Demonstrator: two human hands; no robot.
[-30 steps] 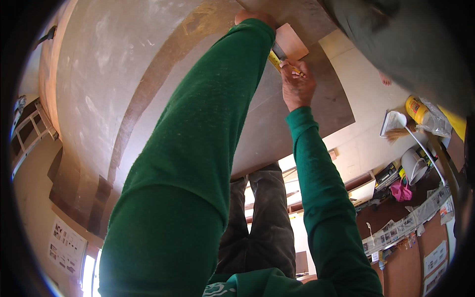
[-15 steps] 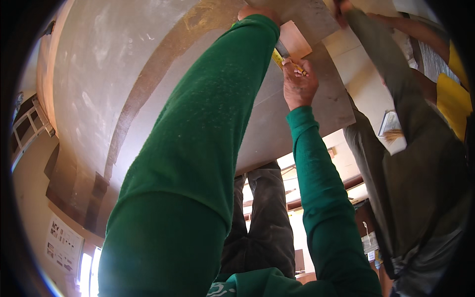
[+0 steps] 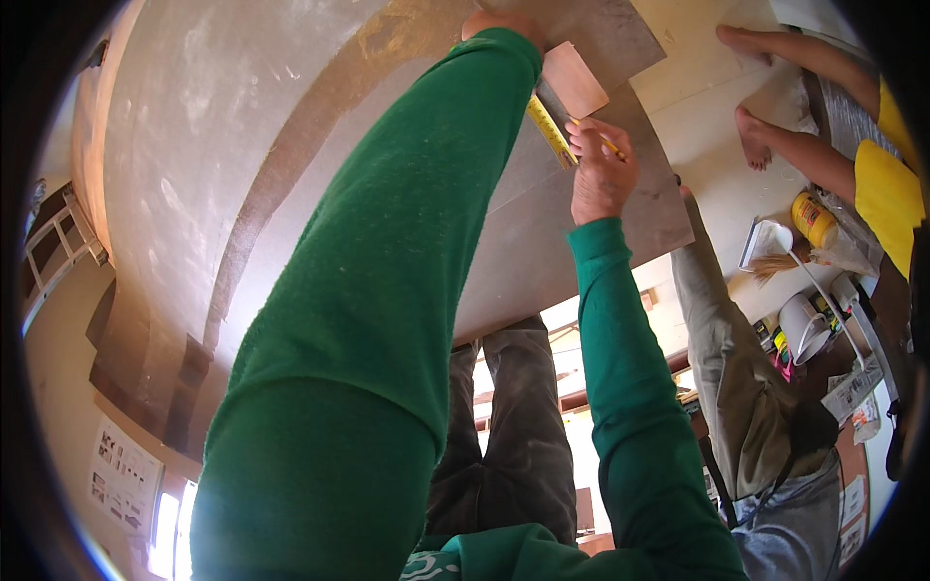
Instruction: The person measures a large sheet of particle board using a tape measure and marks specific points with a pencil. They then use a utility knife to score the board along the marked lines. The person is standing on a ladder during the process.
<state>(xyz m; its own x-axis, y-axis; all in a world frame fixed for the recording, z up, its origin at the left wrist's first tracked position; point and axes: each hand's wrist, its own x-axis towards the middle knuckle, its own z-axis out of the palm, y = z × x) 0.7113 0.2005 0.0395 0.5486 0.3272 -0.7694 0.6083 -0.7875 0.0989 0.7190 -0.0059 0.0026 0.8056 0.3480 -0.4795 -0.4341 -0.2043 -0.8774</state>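
Though yellow tape [image 3: 553, 132] is out, no mark shows; the right hand [image 3: 603, 172] pinches a pencil [image 3: 612, 148]; what the left hand [image 3: 501, 21] grips, I can't tell.

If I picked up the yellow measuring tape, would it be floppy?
The yellow measuring tape might bend, since it looks thin. It's probably light, being so narrow. Short bits may stay stiff, as the part showing looks straight.
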